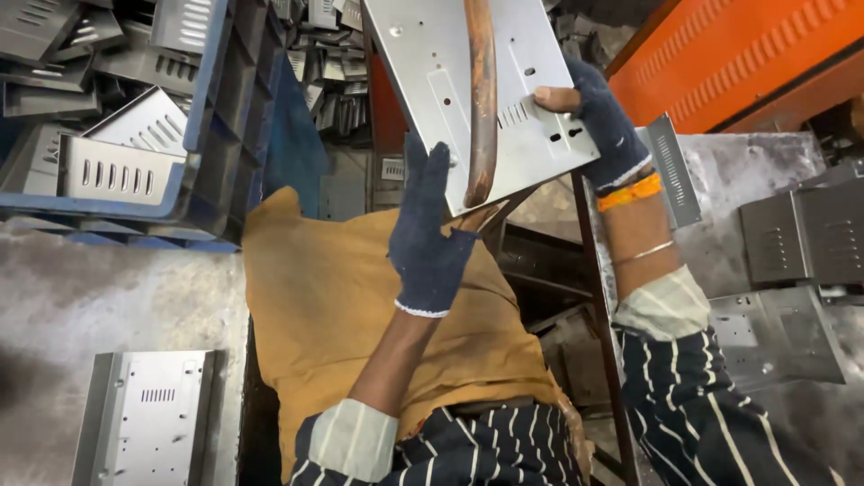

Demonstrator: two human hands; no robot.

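Note:
I hold a flat grey sheet-metal panel (432,63) with punched holes and vent slots up in front of me, tilted. My left hand (427,229), in a dark knitted glove, presses against the panel's near lower edge. My right hand (598,112), also gloved with the thumb tip bare, grips the panel's right edge. A rusty curved metal bar (481,99) runs down in front of the panel between my hands. An orange band sits on my right wrist.
A blue plastic crate (211,117) of grey slotted metal parts stands at the upper left. Another panel (148,418) lies on the floor at the lower left. An ochre cloth (324,306) covers my lap. Bent metal pieces (792,261) lie on the right, under an orange machine (738,45).

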